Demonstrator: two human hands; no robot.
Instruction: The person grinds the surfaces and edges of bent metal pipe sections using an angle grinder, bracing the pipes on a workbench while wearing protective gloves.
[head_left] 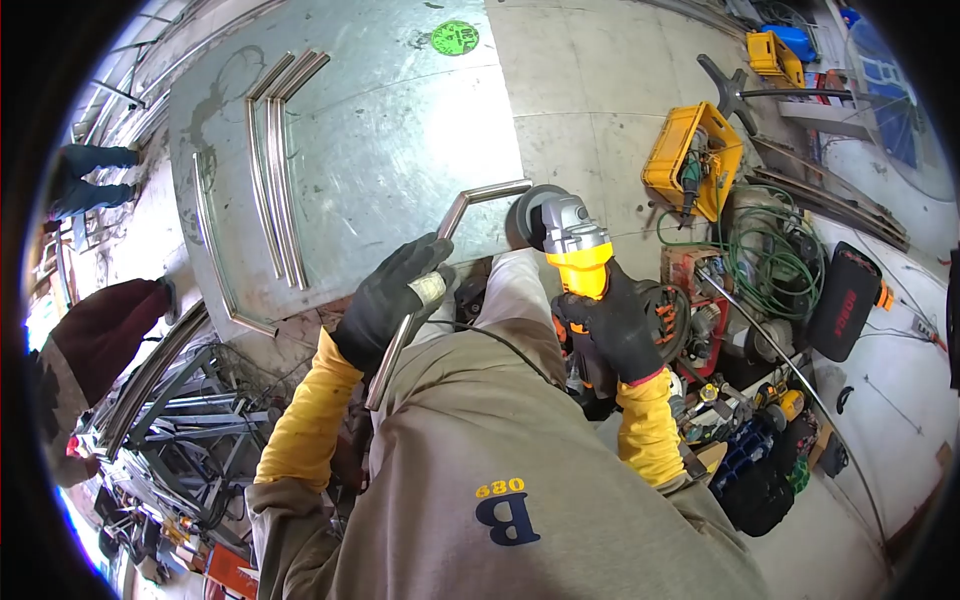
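Note:
My left hand, in a dark glove, is wrapped around a bent metal tube. The tube slants upward from near my lap, and its bent end points right. My gloved right hand grips an angle grinder with a yellow and grey head. Its round disc is right by the tube's bent end. Below the tube's end lies the edge of a shiny metal sheet. A dark cord crosses my lap.
Several bent metal tubes lie on the sheet at left. To the right are a yellow crate holding a power tool, a coiled green hose and scattered tools. Two people stand at far left, near a metal frame stack.

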